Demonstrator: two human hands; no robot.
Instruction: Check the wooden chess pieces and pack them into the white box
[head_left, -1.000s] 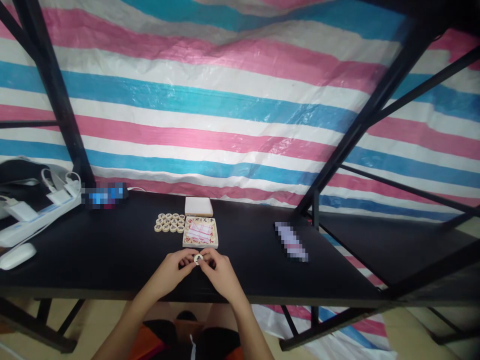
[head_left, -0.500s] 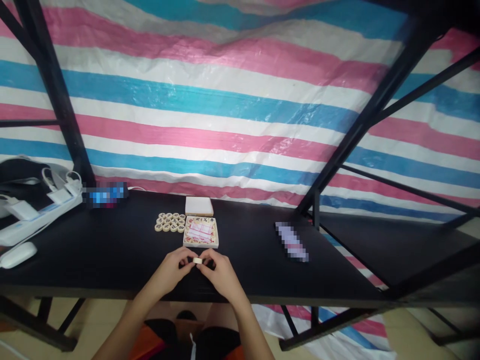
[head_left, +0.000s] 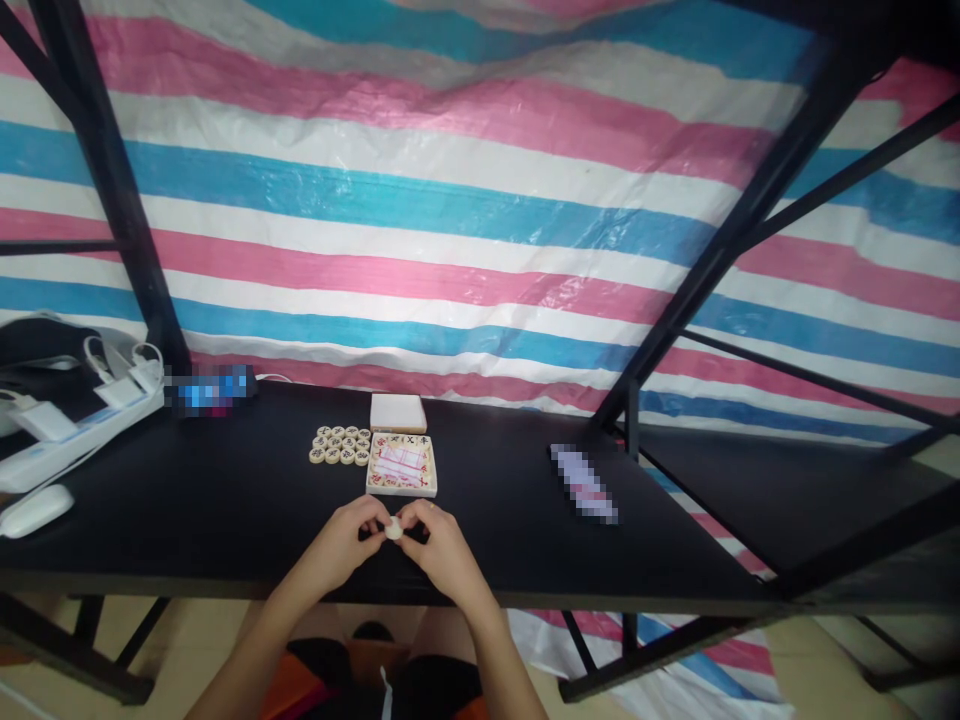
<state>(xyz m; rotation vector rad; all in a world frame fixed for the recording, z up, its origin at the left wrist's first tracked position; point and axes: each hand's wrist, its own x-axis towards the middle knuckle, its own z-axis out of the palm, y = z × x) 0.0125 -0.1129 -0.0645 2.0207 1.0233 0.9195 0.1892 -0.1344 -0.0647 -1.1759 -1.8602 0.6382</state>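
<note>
A pale round Chinese chess piece [head_left: 394,528] is pinched between the fingertips of my left hand [head_left: 356,530] and my right hand [head_left: 431,535], just above the table's front part. Its visible face looks plain. Beyond my hands lies an open white box [head_left: 401,491] with red- and black-marked pieces and a printed pink-lined sheet over some of them. Left of that box, several chess pieces [head_left: 340,443] with dark characters lie in neat rows. Behind the box sits its white lid [head_left: 398,412].
On the black table [head_left: 495,530], a pixelated phone-like object [head_left: 583,484] lies to the right. At the left are a white power strip [head_left: 82,435] with plugs, a white mouse-shaped object [head_left: 37,511] and a blurred blue object [head_left: 214,391]. Striped sheeting [head_left: 420,220] hangs behind, between black frame posts.
The chess piece has been turned between my fingers, from showing its edge to showing a round face. Both hands have barely shifted; the pieces and box are unmoved.
</note>
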